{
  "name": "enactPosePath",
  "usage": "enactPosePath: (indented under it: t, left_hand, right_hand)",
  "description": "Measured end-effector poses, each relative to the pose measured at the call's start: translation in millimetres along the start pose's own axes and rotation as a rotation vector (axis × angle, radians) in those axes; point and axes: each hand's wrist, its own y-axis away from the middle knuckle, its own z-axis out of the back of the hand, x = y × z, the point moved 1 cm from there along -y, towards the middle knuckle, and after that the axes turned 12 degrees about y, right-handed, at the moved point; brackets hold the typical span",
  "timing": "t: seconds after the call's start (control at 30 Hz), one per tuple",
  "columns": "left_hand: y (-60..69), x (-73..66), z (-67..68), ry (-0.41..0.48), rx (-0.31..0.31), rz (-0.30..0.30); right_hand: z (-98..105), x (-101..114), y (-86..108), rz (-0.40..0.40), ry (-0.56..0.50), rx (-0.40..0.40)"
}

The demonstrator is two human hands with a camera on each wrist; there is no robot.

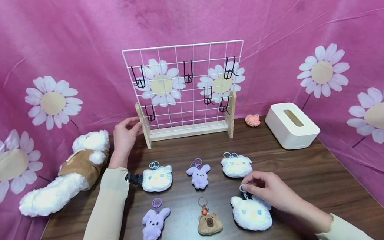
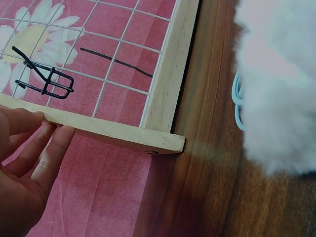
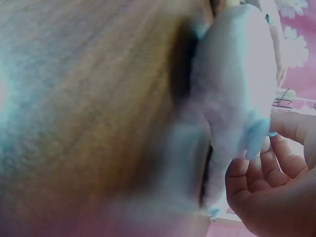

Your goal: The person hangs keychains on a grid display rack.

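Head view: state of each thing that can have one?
Grid rack: upright
Black hooks: on rack, all bare
Left grip: pinching the rack's left post
Right grip: pinching a keychain ring
Front-right white keychain: held by that ring
Other five keychains: lying on table
White box: slot open, nothing protruding
Plush: lying down

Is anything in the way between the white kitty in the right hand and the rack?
Yes: a second white kitty lies on the table between the held kitty and the right end of the rack. It lies low, so the right hand could probably lift over it.
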Motion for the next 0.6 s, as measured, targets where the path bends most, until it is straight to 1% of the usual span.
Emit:
enactPosePath:
  t: [0.27,0.5,0.6]
  left_hand:
    - [0.3,0.0,-1.2,-0.003,-0.002,-0.009]
    - [-0.1,2.3,-1.0,-0.020,-0.010,-0.015]
    - [-0.4,2.7,-2.0,-0.015,-0.012,-0.017]
  right_hand:
    - [13,10,3.8,0.010,0.012,-0.060]
    - [20,17,4.2,0.087,0.006,-0.113]
    - [24,20,3.1,0.104,0.012,-0.137]
